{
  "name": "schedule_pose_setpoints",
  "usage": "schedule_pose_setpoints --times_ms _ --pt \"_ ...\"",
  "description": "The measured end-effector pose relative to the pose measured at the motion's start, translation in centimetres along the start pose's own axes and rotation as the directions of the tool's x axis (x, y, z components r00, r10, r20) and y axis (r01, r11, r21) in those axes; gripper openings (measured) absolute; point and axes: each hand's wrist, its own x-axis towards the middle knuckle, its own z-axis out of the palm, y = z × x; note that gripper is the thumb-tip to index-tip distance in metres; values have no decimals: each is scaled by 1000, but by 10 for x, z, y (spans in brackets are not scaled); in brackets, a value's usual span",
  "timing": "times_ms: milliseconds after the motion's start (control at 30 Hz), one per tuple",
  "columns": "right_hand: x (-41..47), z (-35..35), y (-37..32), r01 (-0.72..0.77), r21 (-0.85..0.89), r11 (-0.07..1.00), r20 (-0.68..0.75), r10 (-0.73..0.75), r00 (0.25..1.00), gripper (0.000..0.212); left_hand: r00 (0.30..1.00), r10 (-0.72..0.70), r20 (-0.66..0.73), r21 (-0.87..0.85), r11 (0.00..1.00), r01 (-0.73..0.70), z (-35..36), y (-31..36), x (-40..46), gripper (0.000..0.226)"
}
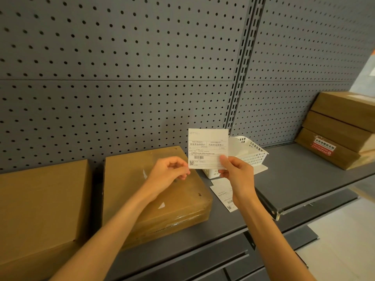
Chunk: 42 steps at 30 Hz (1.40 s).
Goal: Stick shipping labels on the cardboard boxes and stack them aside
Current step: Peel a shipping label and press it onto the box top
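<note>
Here the right hand pinched a square white paper label by its lower right corner, upright above the grey metal shelf; it bore a barcode, a QR code and small Chinese print too fine to read. The left hand, fingers curled, pinched at the label's lower left corner, over a tape-wrapped cardboard box. Far right stood a stack of three boxes, the lowest with a red sticker; a white plastic lattice basket sat behind the label.

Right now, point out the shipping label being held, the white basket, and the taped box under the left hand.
shipping label (pixel 207 148), head view, middle of its printed face.
white basket (pixel 254 153), head view, its slotted side wall.
taped box (pixel 129 179), head view, bare top face left of the hand.
</note>
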Motion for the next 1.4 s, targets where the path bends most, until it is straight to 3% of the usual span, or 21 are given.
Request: schedule_pose_setpoints --times_ms 467,600,800,1067,1400 --pt "1 3 10 18 -62 998 39 -15 999 13 999 33 -30 -15 999 -33 0 -1 -1 10" --pt "5 3 17 28 -172 985 29 -23 999 12 998 56 -19 25 998 -56 0 -3 0 8" --pt "5 0 20 93 -393 915 -12 -106 994 31 995 93 -29 54 994 -91 2 -5 2 12" --pt "-14 20 2 389 -383 838 364 -250 897 12 991 131 5 57 990 -131 4 -9 4 13" --pt "-16 23 6 404 -403 821 401 -238 885 10 982 181 47 115 976 -186 5 -13 4 14"
